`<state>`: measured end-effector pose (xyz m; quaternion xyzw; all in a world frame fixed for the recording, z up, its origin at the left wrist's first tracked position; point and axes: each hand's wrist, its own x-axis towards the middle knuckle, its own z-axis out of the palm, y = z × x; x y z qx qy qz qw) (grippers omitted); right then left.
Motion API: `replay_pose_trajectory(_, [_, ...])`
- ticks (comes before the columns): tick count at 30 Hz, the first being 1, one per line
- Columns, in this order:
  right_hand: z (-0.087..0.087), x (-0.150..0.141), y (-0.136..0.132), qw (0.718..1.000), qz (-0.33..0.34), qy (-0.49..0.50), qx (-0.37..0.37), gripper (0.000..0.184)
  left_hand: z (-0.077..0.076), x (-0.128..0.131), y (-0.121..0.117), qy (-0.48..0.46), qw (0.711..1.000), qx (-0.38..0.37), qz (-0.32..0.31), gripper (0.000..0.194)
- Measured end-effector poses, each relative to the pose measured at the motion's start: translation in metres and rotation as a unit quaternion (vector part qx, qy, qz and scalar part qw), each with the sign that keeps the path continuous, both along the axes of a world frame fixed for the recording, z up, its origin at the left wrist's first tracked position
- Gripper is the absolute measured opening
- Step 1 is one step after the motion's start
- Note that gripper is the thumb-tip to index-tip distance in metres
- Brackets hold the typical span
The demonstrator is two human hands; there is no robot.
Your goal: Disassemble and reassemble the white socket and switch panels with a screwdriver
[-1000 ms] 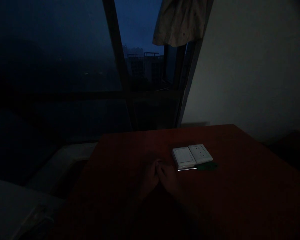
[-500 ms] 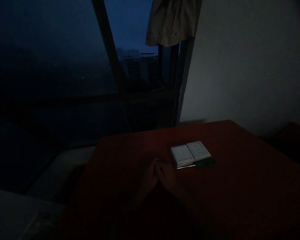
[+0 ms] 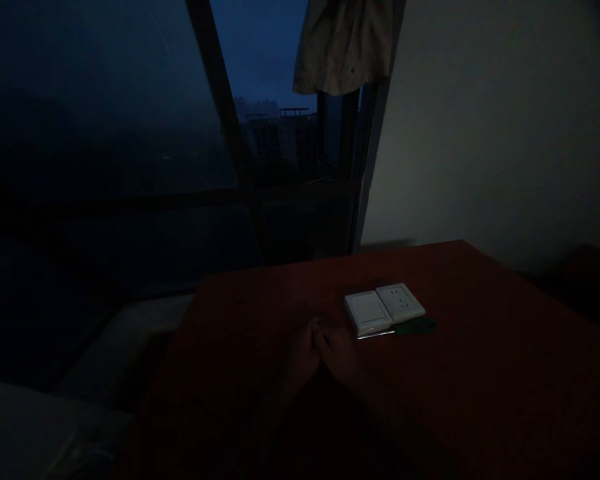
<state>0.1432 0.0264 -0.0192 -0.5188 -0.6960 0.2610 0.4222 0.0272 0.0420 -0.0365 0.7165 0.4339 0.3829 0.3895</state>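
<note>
My left hand (image 3: 304, 351) and my right hand (image 3: 338, 350) rest clasped together on the dark red table (image 3: 260, 300), thumbs side by side and fingers folded in. Nothing shows between them, though the light is very dim. Just right of my right hand lies a white wall switch (image 3: 367, 311) with one wide rocker. Against its far right side lies a white wall socket (image 3: 401, 302) with several slots. A screwdriver (image 3: 414, 326) with a green handle and thin metal shaft lies along their near edge, shaft pointing left towards my right hand.
Beyond the table stands a dark-framed window (image 3: 245, 193) with dusk outside. A pale cloth (image 3: 347, 50) hangs at its upper right. A bare wall (image 3: 490, 133) rises behind the table's right part. At lower left is a pale surface (image 3: 30, 413), its details lost in shadow.
The view has shifted slightly to the right, so the window and cloth sit further left. My hands stay clasped, and the switch, socket and screwdriver have not moved on the table.
</note>
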Motion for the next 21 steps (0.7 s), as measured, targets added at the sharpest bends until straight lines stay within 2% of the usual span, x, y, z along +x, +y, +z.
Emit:
replay_pose_trajectory(12, [-0.0013,-0.0002,0.0023,1.000,-0.008,0.003,0.011,0.044,-0.0041,-0.0008,0.0013,0.016,1.000,0.007,0.011,0.032])
replay_pose_trajectory(21, [-0.0032,0.0011,0.0065,0.999,-0.021,0.021,0.013,0.046,-0.0012,0.0008,0.0030,0.028,0.999,0.015,0.015,0.031])
